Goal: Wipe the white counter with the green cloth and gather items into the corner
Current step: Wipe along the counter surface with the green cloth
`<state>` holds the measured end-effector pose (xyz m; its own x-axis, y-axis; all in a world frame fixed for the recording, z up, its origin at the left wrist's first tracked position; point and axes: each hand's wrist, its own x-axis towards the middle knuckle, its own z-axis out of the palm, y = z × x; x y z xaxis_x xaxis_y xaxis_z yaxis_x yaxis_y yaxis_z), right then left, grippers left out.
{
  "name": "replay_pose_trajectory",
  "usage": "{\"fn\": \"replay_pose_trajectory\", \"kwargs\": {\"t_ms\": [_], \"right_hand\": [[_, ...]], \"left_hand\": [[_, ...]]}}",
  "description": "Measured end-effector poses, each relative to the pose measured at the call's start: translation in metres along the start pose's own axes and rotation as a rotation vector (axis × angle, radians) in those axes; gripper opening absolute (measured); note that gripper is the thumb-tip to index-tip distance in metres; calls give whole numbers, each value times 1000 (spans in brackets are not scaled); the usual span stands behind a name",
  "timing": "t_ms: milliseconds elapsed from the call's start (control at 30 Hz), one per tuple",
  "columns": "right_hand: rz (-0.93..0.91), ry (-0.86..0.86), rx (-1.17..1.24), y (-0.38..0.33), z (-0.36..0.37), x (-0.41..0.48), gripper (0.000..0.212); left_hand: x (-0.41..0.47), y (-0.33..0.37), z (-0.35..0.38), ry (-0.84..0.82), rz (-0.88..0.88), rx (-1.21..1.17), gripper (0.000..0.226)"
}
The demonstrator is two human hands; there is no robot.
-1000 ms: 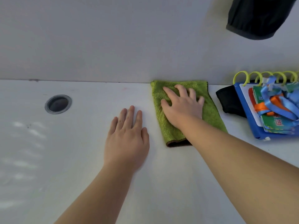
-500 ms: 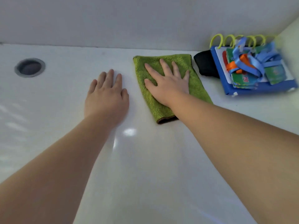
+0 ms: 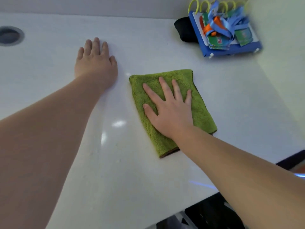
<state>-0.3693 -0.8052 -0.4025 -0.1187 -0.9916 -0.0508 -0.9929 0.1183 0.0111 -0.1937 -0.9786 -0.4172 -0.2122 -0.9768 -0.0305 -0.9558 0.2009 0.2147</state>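
**Entry: counter wipe under way, items lying at the corner**

1. Fuzzy green terry cloth (image 3: 200,113), folded to a rectangle with a dark brown hem. I logged it flat on the glossy white counter (image 3: 148,179), mid-surface, well apart from the back wall and the corner pile.
2. Right hand (image 3: 171,116). It lay palm-down on the cloth with fingers straight and spread; it pressed the cloth and gripped nothing.
3. Left hand (image 3: 95,63). It rested flat on bare counter to the left of the cloth, apart from it, fingers straight and close together, holding nothing. I took it to be bracing.
4. Blue flat board with yellow-green rings (image 3: 231,52), carrying green cards and tangled blue and orange ribbons, sat at the far right corner.
5. Black soft bundle (image 3: 183,30) lay against the board's left side; I could not tell what it was.
6. Round grey-rimmed hole (image 3: 9,36) sat at the far left of the counter.

Progress, as I judged it: gathering looked done, since I saw nothing loose elsewhere on the counter. Wiping was in hand. I could not tell from the sheen which areas were covered; the left stretch by the hole and the near edge may remain.
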Motion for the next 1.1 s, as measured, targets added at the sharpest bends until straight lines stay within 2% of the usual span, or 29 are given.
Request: {"fn": "replay_pose_trajectory", "kwargs": {"t_ms": [433,500,633,733,933,1100], "right_hand": [[-22,-30,-17,-33,-1,-109,59],[-15,-48,-21,-36,-2,-107,58],[13,-71,-22,-45,-4,-94,58],[10,-77,-32,-48,-4,-91,59],[21,-108,-62,-46,-4,-92,58],[33,-116,-82,-48,-5,-91,59]], "left_hand": [[1,-1,-3,-10,18,-2,62],[1,0,-8,-4,30,-63,59],[-13,-12,-30,89,137,-373,48],[-50,-43,-46,149,179,-407,49],[-164,-108,-52,97,-67,-345,49],[-227,-131,-49,66,-128,-246,53]]}}
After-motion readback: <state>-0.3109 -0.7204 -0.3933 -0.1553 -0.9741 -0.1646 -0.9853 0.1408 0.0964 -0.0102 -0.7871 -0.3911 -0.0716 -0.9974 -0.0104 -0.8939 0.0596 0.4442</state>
